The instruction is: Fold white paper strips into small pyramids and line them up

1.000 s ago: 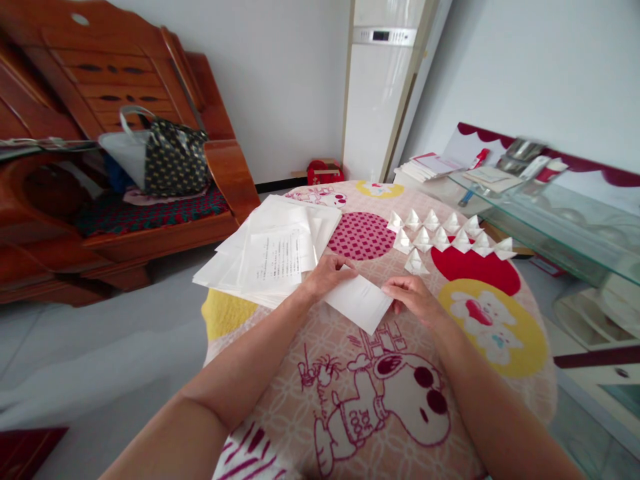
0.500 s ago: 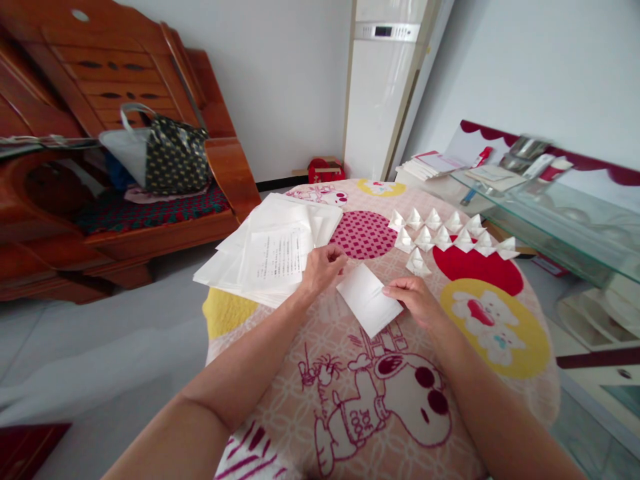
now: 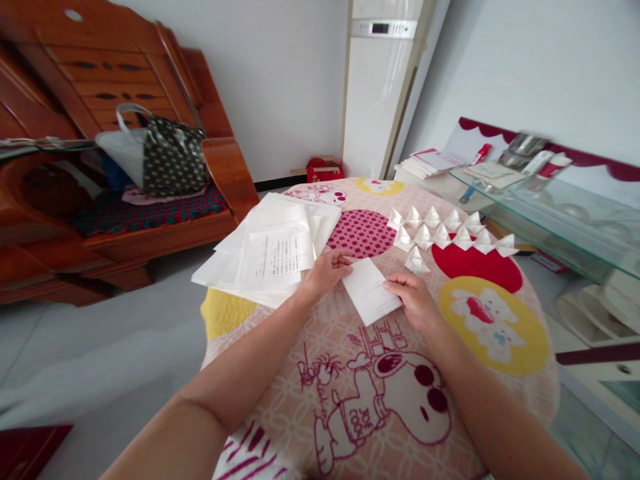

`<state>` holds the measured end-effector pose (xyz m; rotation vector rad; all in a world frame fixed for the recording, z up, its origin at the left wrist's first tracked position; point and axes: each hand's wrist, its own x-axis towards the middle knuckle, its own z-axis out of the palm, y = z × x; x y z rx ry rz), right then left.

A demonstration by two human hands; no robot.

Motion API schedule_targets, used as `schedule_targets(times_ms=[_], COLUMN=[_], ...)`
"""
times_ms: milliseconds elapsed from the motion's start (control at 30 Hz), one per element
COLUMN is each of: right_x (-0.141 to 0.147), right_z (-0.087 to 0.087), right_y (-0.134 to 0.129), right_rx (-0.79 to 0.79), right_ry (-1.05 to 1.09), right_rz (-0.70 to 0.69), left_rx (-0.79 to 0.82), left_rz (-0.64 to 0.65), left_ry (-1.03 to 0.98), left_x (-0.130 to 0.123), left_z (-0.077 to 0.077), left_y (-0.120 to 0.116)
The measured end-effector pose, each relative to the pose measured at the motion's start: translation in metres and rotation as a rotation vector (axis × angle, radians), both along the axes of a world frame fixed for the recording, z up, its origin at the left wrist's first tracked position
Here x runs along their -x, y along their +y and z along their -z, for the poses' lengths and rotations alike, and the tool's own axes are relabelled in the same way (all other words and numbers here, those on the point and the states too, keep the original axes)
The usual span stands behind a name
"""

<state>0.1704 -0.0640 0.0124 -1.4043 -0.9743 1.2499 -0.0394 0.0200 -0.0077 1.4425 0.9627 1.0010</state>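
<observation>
A folded white paper [image 3: 371, 291] lies over the patterned tablecloth [image 3: 350, 340], between my two hands. My right hand [image 3: 413, 297] pinches its right edge, thumb and fingers closed on it. At its upper left corner, my left hand [image 3: 330, 269] has its fingertips pressed together on the paper's edge. Just behind my left hand is a spread stack of white sheets [image 3: 235, 257], with a printed page [image 3: 275, 257] on top. Several small folded paper boats [image 3: 423, 237] stand in rows at the back right of the table, one of them in front of the others.
A wooden bench [image 3: 120, 73] with a dotted bag [image 3: 173, 155] is at the left. A glass shelf [image 3: 560, 223] holding metal bowls [image 3: 525, 150] and papers [image 3: 430, 162] borders the table's right side. A tall white appliance [image 3: 375, 100] stands behind.
My left hand has moved slightly down and right, onto the paper's corner. The folded paper has turned a little and its lower corner has shifted up and left.
</observation>
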Motion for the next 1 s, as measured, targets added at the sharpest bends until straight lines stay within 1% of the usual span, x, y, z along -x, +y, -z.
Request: schedule_targets(times_ms=[33,100,167,233,267,333,400,433,467,500,567,633,667,767,833,900,1000], right_x=[-0.001,-0.004,-0.007,-0.009,-0.009,-0.01,-0.009,-0.009,-0.008,-0.007,-0.004,0.0,0.001,0.003,0.002,-0.004,-0.016], right_z=[0.0,-0.001,-0.001,0.0,0.001,0.003,0.006,0.008,0.009,0.01,0.011,0.011,0.01,0.004,-0.001,-0.006,-0.013], right_y=[0.0,-0.001,-0.002,-0.003,-0.003,-0.003,-0.002,-0.002,-0.001,-0.001,-0.001,-0.001,-0.002,-0.002,-0.003,-0.002,-0.001], right_rx=[0.001,0.003,0.008,0.021,0.027,0.04,0.041,0.033,0.022,0.013,0.011,0.023,0.037,0.105,0.153,0.192,0.256], right_ry=[-0.02,-0.073,-0.122,-0.141,-0.14,-0.121,-0.097,-0.091,-0.091,-0.096,-0.114,-0.146,-0.164,-0.203,-0.25,-0.337,-0.448], right_rz=[0.0,0.0,-0.028,-0.083,-0.1,-0.094,-0.042,-0.009,0.021,0.045,0.079,0.099,0.105,0.079,0.018,-0.056,-0.166], left_rx=[0.027,0.043,0.02,-0.026,-0.066,-0.186,-0.327,-0.377,-0.411,-0.434,-0.48,-0.563,-0.615,-0.715,-0.77,-0.801,-0.778], left_rz=[0.007,0.012,0.028,0.046,0.039,-0.018,-0.079,-0.074,-0.039,0.024,0.204,0.367,0.42,0.492,0.513,0.529,0.516], left_ry=[-0.028,-0.022,0.017,0.06,0.087,0.167,0.269,0.311,0.341,0.364,0.421,0.542,0.634,0.895,0.996,1.035,1.019], left_x=[0.0,0.001,0.0,-0.001,-0.002,-0.003,-0.004,-0.005,-0.005,-0.006,-0.008,-0.011,-0.013,-0.017,-0.019,-0.021,-0.02], left_z=[0.001,0.002,0.002,0.0,-0.001,-0.005,-0.01,-0.013,-0.015,-0.017,-0.022,-0.027,-0.03,-0.036,-0.038,-0.037,-0.032], left_y=[0.001,0.003,0.003,0.001,-0.001,-0.005,-0.01,-0.013,-0.016,-0.02,-0.03,-0.041,-0.047,-0.06,-0.065,-0.066,-0.061])
